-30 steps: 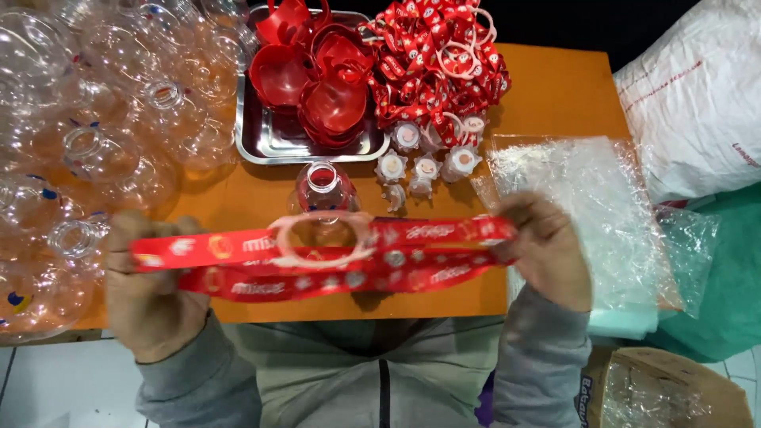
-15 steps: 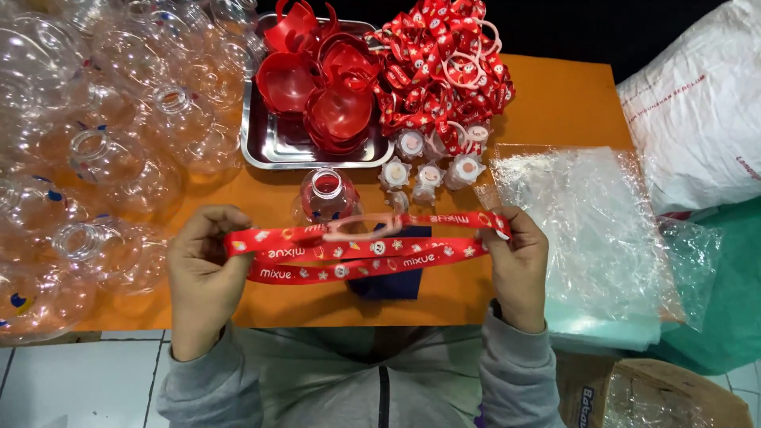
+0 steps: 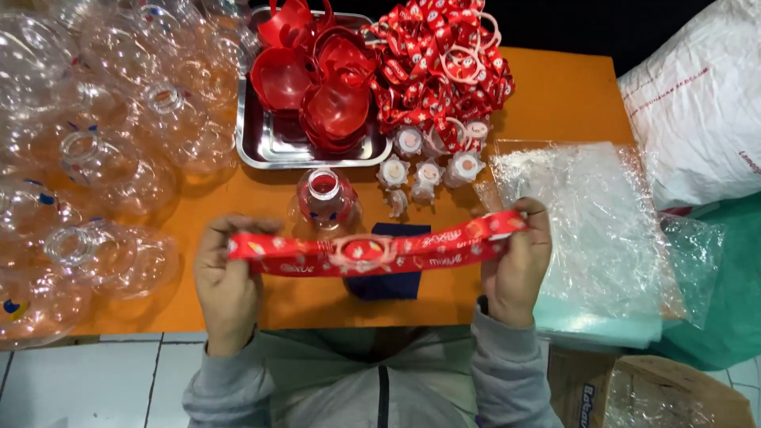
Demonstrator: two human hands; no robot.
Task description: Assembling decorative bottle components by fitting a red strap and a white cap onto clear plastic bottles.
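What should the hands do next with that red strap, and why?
Probably lower the strap toward the small bottle just behind it. The left hand and right hand hold it stretched flat, its middle ring lined up near the bottle's open neck.

Bright even overhead light, glare on clear plastic bottles [image 3: 95,158], soft shadows, slight blur, dark background at top

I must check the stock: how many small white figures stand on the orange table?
5 visible: two at the ribbon pile's edge, three in front. One more small piece lies nearer; others may hide under ribbons.
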